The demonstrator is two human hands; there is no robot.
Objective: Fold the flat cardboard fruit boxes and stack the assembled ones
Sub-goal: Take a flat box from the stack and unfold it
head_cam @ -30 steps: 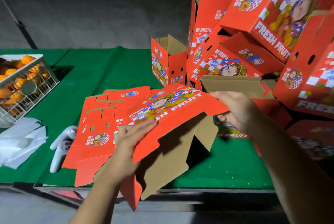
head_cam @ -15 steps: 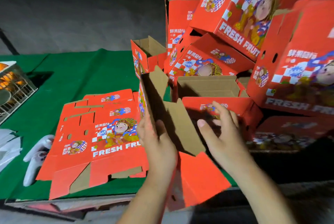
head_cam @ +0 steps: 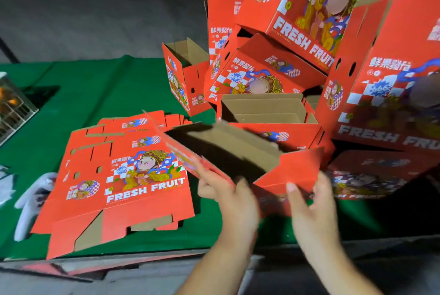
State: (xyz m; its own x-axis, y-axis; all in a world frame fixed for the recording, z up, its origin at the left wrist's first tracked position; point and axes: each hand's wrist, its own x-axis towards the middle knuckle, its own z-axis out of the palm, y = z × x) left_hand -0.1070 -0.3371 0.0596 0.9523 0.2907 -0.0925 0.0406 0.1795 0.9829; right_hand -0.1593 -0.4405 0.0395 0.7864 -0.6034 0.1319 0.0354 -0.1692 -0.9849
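A half-opened red fruit box [head_cam: 228,149] hangs above the table's front edge, its brown inside facing me. My left hand [head_cam: 228,197] grips its left wall from below. My right hand [head_cam: 309,201] holds the red flap [head_cam: 295,170] at its right end, fingers mostly straight and blurred. A stack of flat red box blanks [head_cam: 123,175] lies on the green table [head_cam: 100,89] to the left. Assembled red boxes [head_cam: 297,8] are piled at the right, some tilted, one open-topped [head_cam: 264,108] just behind the held box.
A small open box [head_cam: 183,75] stands upright behind the flat stack. A white wire crate [head_cam: 14,108] with oranges sits at the far left edge. White gloves [head_cam: 31,199] and white paper lie by the front left. The table's front edge runs below my hands.
The held box has turned from standing on end to lying open sideways. Both hands moved to its near underside, and the view shifted toward the pile at the right.
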